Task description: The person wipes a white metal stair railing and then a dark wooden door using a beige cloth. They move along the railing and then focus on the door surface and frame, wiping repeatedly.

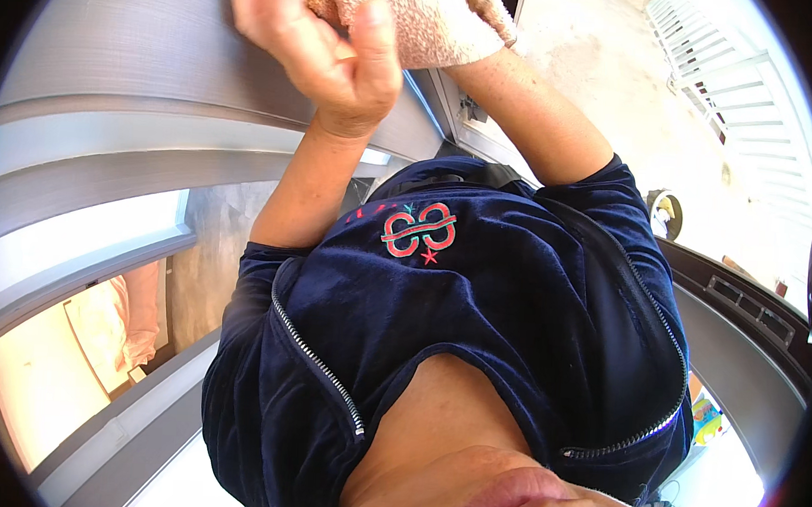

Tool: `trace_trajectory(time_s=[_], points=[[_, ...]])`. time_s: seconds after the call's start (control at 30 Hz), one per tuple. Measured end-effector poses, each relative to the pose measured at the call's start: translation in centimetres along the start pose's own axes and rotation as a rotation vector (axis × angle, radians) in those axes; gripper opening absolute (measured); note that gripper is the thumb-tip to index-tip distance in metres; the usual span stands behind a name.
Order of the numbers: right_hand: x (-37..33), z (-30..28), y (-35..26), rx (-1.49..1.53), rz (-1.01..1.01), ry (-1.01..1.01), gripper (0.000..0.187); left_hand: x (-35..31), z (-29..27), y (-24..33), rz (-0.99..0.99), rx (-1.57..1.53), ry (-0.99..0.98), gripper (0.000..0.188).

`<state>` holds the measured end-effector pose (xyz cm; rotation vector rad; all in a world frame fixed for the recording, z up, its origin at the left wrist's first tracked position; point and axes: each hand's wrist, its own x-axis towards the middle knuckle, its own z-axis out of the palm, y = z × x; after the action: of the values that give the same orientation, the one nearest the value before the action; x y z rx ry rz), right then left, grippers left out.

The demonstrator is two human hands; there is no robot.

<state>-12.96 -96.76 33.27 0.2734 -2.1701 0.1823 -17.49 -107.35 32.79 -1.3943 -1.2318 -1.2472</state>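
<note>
A beige terry towel (pixel 418 20) hangs at the top of the view, partly cut off by the upper edge. It covers my right hand and wrist, so only the bare right forearm (pixel 533 113) shows below it and the fingers are hidden. My left hand (pixel 329 52) is raised just left of the towel, thumb up and apart from the fingers. Its fingers are slightly blurred and overlap the towel's near side; nothing shows in the palm. Whether they touch the cloth, I cannot tell. Close beyond the left hand stands a grey wood-grain panel (pixel 142 38).
Grey frame bars (pixel 117 165) run along my left, with pinkish fabric (pixel 141 313) seen through an opening. To the right lie a pale floor (pixel 599 71), a white slatted railing (pixel 727 78) and a round container (pixel 667 212). A dark frame edge (pixel 743 303) curves at lower right.
</note>
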Motion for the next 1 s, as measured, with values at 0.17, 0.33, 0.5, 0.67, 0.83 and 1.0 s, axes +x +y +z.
trace_trajectory(time_s=[0.17,0.33,0.5,0.67,0.83,1.0], points=[[-4.5,-1.0,-1.1,0.067,0.185,-0.382,0.053,-2.4,-0.4,1.8,-0.12,-0.004,-0.171,0.046],[-9.9,2.5,-1.7,-0.208,0.291,-0.563,0.05,-6.8,0.0,2.4,-0.592,-0.417,-0.304,0.026],[-11.6,3.7,-2.1,-0.209,0.39,-0.566,0.046,-10.7,-1.1,3.0,-0.989,-0.432,-0.486,0.019],[-8.1,0.7,-3.0,-0.373,0.119,-0.474,0.025,-10.9,-2.6,3.8,-0.807,-0.432,-0.431,0.009],[-4.7,0.4,-3.3,-0.365,0.236,-0.678,0.034,-9.6,-3.2,3.8,-0.746,-0.399,-0.359,0.009],[-2.9,0.6,-4.3,-0.595,0.309,-1.021,0.042,-9.9,-3.5,3.6,-0.766,-0.365,-0.369,0.008]])
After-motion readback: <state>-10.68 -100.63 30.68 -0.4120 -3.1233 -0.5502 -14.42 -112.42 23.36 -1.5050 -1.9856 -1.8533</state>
